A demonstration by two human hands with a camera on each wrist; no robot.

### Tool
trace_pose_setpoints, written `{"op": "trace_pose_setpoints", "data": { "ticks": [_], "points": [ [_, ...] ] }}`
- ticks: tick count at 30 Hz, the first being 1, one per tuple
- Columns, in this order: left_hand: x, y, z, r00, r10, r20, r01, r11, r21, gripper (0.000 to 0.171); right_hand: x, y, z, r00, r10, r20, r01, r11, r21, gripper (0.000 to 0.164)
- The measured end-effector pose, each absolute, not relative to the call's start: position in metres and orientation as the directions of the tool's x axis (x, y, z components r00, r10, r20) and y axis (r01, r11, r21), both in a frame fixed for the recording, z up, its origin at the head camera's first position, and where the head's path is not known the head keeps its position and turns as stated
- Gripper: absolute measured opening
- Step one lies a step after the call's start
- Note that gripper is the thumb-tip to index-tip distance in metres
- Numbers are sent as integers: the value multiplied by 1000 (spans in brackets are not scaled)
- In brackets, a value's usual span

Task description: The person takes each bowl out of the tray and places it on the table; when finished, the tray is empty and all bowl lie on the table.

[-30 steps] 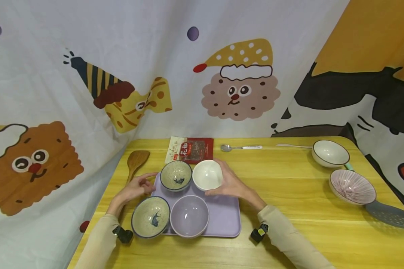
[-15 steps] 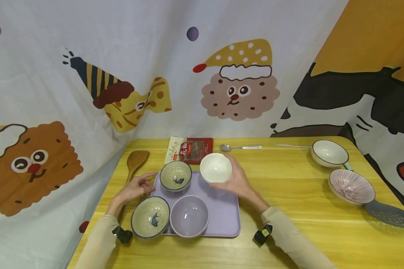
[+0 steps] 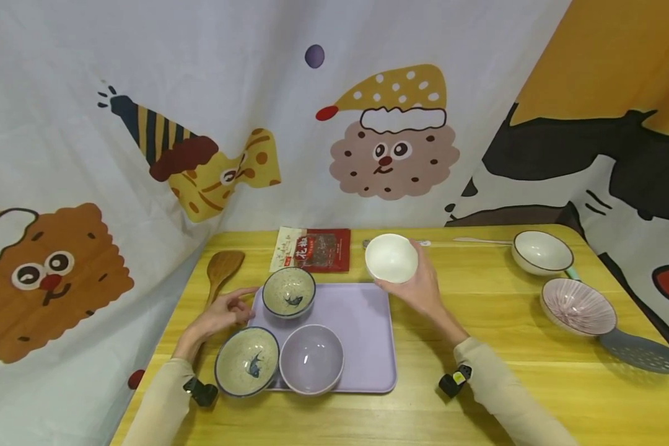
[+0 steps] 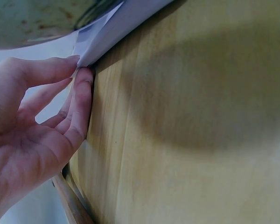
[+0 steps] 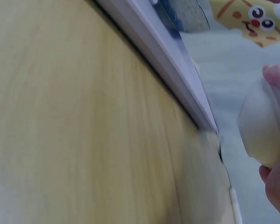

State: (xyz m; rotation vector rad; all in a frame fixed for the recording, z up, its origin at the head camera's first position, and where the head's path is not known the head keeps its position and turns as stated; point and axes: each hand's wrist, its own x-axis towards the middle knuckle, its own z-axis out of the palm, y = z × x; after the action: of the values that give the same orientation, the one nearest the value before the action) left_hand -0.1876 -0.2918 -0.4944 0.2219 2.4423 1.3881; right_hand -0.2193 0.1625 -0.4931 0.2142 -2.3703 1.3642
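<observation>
My right hand (image 3: 424, 291) grips a small white bowl (image 3: 391, 259) by its side, above the table behind the tray's far right corner. In the right wrist view the same bowl (image 5: 261, 123) shows from the side. The lilac tray (image 3: 365, 328) lies in front of me; my left hand (image 3: 221, 314) pinches its left edge near the far corner. In the left wrist view, the fingertips (image 4: 85, 77) meet at the tray's rim (image 4: 107, 42). A speckled fish bowl (image 3: 288, 292) stands on the tray's far left. Another fish bowl (image 3: 248, 362) and a lilac bowl (image 3: 312, 359) overlap its near edge.
A wooden spatula (image 3: 223, 269) lies left of the tray, and a red-and-cream packet (image 3: 312, 249) behind it. At the right are a dark-rimmed white bowl (image 3: 542, 253), a striped pink bowl (image 3: 578, 306) and a grey slotted spoon (image 3: 643, 352). A spoon (image 3: 425, 243) lies partly hidden behind the held bowl.
My right hand has lifted the white bowl off the tray and carried it right and away from me, past the tray's far edge. The left hand stays at the tray's edge.
</observation>
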Motion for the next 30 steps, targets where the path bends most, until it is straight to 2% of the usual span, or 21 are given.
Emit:
{"op": "trace_pose_setpoints", "data": {
  "ticks": [19, 30],
  "points": [
    [-188, -293, -496, -935, 300, -186, -10, 504, 864, 68, -237, 250, -475, -854, 339, 395, -187, 508, -841, 113],
    [-186, -291, -493, -934, 313, -170, 6, 491, 871, 67, -243, 287, -482, -819, 478, 318, -15, 535, -845, 112]
  ]
}}
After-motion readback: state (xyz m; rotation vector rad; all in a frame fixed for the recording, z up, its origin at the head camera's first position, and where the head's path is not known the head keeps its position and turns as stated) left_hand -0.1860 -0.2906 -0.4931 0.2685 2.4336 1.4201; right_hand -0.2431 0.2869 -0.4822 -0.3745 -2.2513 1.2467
